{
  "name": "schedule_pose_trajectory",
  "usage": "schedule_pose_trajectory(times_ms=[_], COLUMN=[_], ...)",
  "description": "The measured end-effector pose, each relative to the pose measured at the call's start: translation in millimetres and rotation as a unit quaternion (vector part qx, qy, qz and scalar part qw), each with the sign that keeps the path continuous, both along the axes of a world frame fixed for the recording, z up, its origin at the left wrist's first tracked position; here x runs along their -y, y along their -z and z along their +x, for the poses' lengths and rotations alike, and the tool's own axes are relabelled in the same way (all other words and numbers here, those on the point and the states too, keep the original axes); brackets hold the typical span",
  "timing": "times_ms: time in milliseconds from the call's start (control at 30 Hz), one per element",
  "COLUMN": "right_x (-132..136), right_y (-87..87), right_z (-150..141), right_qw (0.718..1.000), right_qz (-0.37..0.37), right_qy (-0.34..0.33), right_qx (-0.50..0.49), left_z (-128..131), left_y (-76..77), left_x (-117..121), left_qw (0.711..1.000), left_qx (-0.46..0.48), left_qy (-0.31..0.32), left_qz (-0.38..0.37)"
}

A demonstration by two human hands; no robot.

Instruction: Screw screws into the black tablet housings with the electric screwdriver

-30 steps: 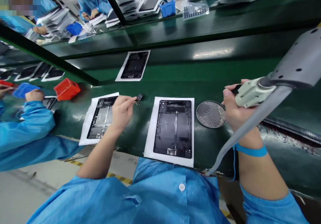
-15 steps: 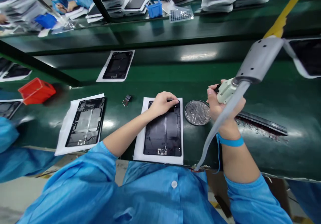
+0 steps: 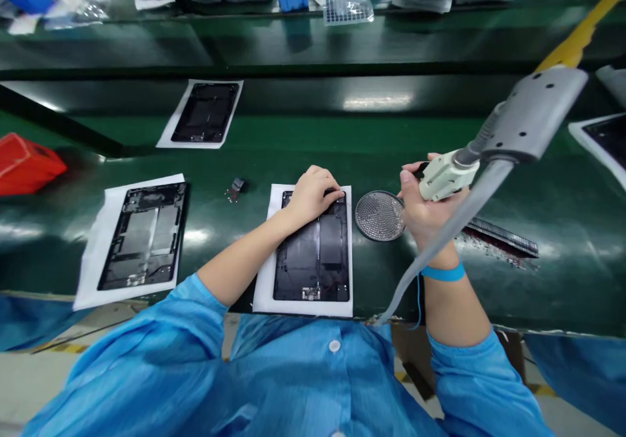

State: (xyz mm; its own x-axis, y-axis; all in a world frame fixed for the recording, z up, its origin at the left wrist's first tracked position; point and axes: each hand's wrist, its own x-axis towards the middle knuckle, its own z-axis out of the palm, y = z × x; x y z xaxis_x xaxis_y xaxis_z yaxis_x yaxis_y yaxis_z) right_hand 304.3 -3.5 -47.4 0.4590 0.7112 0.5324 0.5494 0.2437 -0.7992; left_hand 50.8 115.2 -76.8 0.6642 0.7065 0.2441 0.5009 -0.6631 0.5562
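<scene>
An opened black tablet point(image 3: 299, 264) lies on a white sheet point(image 3: 264, 297) in front of me. My left hand point(image 3: 311, 194) rests over its top end, thumb and curled fingers close together near the top right corner; whatever they pinch is hidden. To the right, my right hand point(image 3: 421, 214) is wrapped around a pale electric screwdriver point(image 3: 447, 177), raised above the bench. A grey cable and holder point(image 3: 535, 114) run from the tool. Beside that hand sits a round perforated dish point(image 3: 380, 216) of small metal parts.
Another opened tablet point(image 3: 145, 235) lies on paper at left, and one more tablet point(image 3: 205, 112) farther back. A small dark part point(image 3: 237, 184) lies between. Right of the dish is a dark strip point(image 3: 503, 236) with scattered tiny pieces. A red bin point(image 3: 29, 164) stands far left.
The camera view has tilted down and shifted slightly. My left hand stays at the tablet's top end. My right hand keeps hold of the screwdriver, whose holder now hangs farther right in view.
</scene>
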Motion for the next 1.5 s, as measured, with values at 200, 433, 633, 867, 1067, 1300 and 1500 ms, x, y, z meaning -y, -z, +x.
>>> schedule_pose_trajectory(times_ms=[200,433,633,867,1067,1300,1500], right_x=[-6,-9,-6,-1,-5,-6,-4], right_y=[-5.4,-3.2,-8.1,0.1,5.5,4.6,2.4], right_z=[-10,-13,-14,-7,-10,-10,-8], right_qw=[0.996,0.995,0.996,0.998,0.995,0.993,0.995], right_qz=[0.088,0.095,0.078,0.056,0.073,0.093,0.079], right_qy=[0.017,0.014,0.010,-0.014,-0.039,-0.046,-0.030], right_qx=[-0.021,-0.025,-0.029,-0.035,-0.051,-0.047,-0.053], left_z=[10,23,34,46,55,45,24], left_y=[-2.9,-11.6,-24.3,-60.3,-78.0,-73.1,-53.0], left_x=[12,16,5,-24,-31,-33,-29], left_qw=[0.993,0.986,0.980,0.934,0.911,0.915,0.941], left_qx=[0.024,-0.021,-0.089,-0.249,-0.293,-0.244,-0.114], left_qy=[0.111,0.162,0.168,0.236,0.270,0.304,0.293], left_qz=[0.015,-0.044,-0.058,-0.097,-0.105,-0.103,-0.122])
